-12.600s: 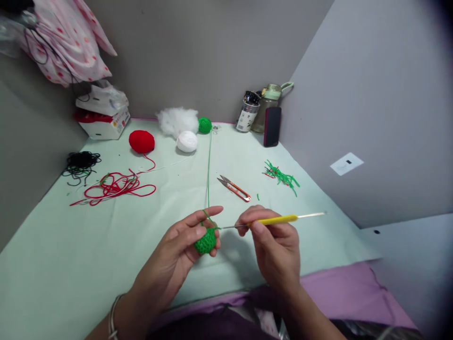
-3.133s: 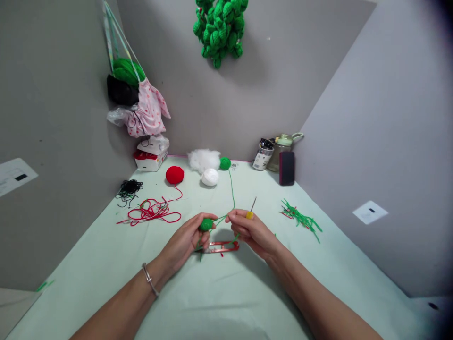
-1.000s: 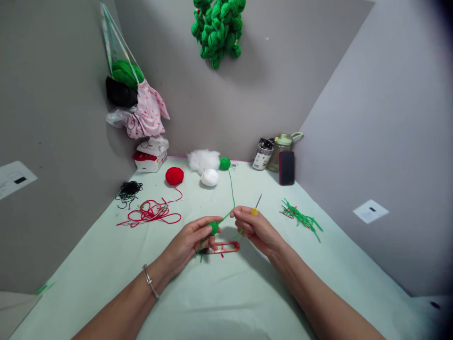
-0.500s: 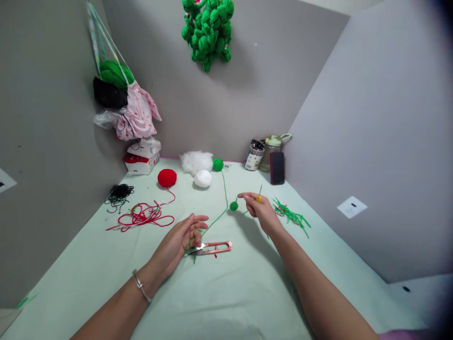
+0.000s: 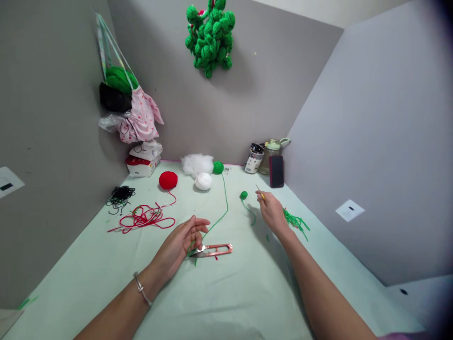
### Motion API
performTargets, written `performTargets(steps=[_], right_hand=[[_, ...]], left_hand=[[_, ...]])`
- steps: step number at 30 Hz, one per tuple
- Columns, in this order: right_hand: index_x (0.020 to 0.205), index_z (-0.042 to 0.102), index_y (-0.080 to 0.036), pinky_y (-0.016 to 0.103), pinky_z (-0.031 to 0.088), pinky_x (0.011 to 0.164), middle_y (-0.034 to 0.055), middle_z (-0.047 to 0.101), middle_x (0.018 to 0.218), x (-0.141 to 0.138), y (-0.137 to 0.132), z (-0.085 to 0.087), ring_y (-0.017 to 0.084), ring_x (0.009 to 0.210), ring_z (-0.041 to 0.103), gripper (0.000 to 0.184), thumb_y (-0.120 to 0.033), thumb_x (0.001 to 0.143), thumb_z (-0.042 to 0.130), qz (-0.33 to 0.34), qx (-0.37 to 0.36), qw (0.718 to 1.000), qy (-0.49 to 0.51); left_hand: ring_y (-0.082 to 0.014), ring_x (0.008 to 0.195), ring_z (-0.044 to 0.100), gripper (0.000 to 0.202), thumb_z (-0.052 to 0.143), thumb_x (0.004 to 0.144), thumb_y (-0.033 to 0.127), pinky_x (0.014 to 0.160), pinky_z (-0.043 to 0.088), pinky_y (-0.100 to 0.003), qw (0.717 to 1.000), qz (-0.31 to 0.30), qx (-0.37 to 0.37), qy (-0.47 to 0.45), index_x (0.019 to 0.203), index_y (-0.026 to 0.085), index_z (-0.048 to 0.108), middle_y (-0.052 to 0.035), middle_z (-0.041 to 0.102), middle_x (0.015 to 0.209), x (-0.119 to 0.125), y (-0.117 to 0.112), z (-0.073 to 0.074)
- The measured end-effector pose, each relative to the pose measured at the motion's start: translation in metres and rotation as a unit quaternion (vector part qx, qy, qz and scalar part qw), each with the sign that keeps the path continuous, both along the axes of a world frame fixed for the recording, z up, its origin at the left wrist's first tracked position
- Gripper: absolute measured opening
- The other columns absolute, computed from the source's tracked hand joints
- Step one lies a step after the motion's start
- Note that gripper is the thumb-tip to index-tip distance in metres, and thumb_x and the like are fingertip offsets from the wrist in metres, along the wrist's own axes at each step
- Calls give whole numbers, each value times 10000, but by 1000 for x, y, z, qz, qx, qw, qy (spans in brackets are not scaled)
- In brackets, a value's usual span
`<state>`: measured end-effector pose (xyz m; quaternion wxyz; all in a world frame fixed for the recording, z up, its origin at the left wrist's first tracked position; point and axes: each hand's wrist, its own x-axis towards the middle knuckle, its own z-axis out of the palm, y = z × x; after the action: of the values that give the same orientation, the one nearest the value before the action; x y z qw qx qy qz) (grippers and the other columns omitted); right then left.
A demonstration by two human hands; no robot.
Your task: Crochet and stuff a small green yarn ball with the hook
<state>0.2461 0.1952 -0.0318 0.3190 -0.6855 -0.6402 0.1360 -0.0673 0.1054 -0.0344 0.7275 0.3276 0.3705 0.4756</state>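
Note:
My right hand (image 5: 271, 210) is closed around a crochet hook (image 5: 262, 194) with a yellow handle, its thin metal tip pointing up and left. Just left of it, a small green crocheted ball (image 5: 243, 194) lies on the table, a loose yarn tail curling from it. My left hand (image 5: 189, 237) rests palm up with curled fingers, a strand of green yarn (image 5: 223, 215) running through them. That strand leads back to a green yarn ball (image 5: 218, 167). Orange-handled thread snips (image 5: 215, 250) lie beside my left fingertips, their blades partly under the hand.
Red yarn ball (image 5: 168, 180), tangled red yarn (image 5: 145, 217) and black yarn (image 5: 121, 194) lie left. White stuffing (image 5: 197, 165) and a white ball (image 5: 203, 181) sit at the back. A phone (image 5: 276, 172), bottle (image 5: 272, 150), can (image 5: 254, 159) and green scraps (image 5: 297, 222) are right.
My right hand has let go of the small green ball, which now lies farther back and right. The hand, still with the hook, has moved right. My left hand stays nearly still.

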Motion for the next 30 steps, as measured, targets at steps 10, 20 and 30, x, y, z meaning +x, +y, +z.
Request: performTargets(steps=[10, 20, 30], right_hand=[[1212, 772, -293, 290, 443, 765, 48, 701, 1021, -88, -45, -13, 189, 803, 654, 516, 2, 809, 641, 255, -54, 965, -38], [898, 746, -178, 261, 472, 693, 23, 697, 835, -93, -68, 24, 158, 746, 607, 207, -349, 969, 655, 347, -114, 923, 119], [1327, 650, -183, 470, 623, 944, 108, 680, 1338, -81, 112, 44, 257, 1123, 708, 357, -372, 1025, 680, 164, -75, 982, 50]], left_hand=[[-81, 577, 487, 392, 729, 943, 504, 546, 418, -212, 1000, 8, 6, -11, 981, 120, 795, -27, 633, 838, 1, 3, -2], [-97, 544, 475, 554, 745, 864, 646, 557, 385, -228, 994, -51, 50, 86, 1086, 138, 752, 0, 659, 714, 5, -6, 6], [-85, 542, 368, 360, 745, 907, 518, 526, 270, -231, 974, -169, 92, 122, 783, 180, 740, 67, 458, 595, 1, -4, 6]])
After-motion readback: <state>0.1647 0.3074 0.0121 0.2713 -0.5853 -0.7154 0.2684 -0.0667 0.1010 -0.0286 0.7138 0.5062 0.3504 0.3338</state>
